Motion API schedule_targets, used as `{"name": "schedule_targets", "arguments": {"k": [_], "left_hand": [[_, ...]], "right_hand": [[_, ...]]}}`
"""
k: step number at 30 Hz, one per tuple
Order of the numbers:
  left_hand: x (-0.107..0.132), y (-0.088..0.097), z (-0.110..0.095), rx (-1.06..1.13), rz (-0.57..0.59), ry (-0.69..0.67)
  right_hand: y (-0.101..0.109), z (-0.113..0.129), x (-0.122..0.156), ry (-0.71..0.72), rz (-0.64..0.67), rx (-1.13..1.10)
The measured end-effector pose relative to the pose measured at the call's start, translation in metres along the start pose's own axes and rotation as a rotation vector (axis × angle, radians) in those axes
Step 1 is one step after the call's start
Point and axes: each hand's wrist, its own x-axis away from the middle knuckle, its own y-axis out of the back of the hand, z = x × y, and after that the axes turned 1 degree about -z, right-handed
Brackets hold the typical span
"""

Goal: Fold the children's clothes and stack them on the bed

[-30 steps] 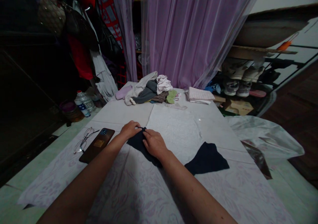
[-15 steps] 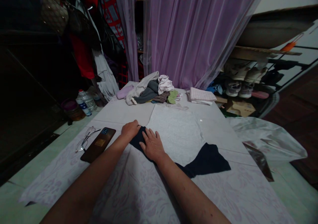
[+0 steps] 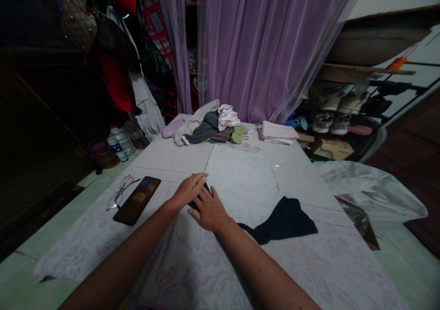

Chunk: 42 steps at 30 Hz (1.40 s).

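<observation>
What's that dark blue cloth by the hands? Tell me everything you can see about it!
The dark navy cloth looks thin and soft. It lies flat on a pale patterned sheet, with a wide, uneven end. Its narrow end runs under the right hand, and a bit shows beside the left hand.

Cloth (image 3: 197, 202) lies apparently under the right hand (image 3: 209, 210).

left: smartphone (image 3: 136, 201) | right: navy cloth (image 3: 280, 221) | free ahead: pale sheet (image 3: 240, 186) to clothes pile (image 3: 206, 129)
</observation>
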Motion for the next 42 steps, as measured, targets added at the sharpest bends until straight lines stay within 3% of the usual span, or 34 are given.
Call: {"name": "schedule_targets", "arguments": {"k": [4, 8, 12, 15, 19, 22, 24, 30, 35, 38, 42], "left_hand": [[0.007, -0.018, 0.018, -0.017, 0.141, -0.045], [0.014, -0.029, 0.029, -0.234, 0.151, -0.155], [0.019, -0.034, 0.022, -0.459, 0.119, -0.236], [0.019, -0.032, 0.015, -0.536, 0.167, -0.224], [0.016, -0.025, 0.008, -0.572, 0.244, -0.167], [0.017, -0.03, -0.01, -0.576, 0.239, -0.126], [0.02, -0.04, -0.032, -0.542, 0.242, -0.167], [0.023, -0.091, -0.104, -0.319, 0.442, -0.533], [0.004, -0.12, -0.124, -0.243, 0.474, -0.622], [-0.014, -0.131, -0.136, -0.257, 0.455, -0.606], [-0.035, -0.149, -0.156, -0.296, 0.451, -0.602]], "right_hand": [[0.002, -0.003, 0.012, 0.07, 0.02, -0.02], [0.01, -0.014, 0.025, 0.094, 0.027, -0.06], [0.02, -0.04, 0.052, -0.102, -0.066, -0.048], [0.024, -0.064, 0.082, -0.266, -0.097, 0.054], [0.03, -0.096, 0.121, -0.358, -0.098, 0.14], [0.036, -0.121, 0.143, -0.42, -0.145, 0.16], [0.039, -0.137, 0.156, -0.476, -0.189, 0.197], [0.042, -0.176, 0.191, -0.524, -0.202, 0.275], [0.055, -0.212, 0.202, -0.745, -0.361, 0.233], [0.063, -0.233, 0.197, -0.856, -0.37, 0.213], [0.073, -0.247, 0.188, -0.725, -0.303, 0.065]]}}
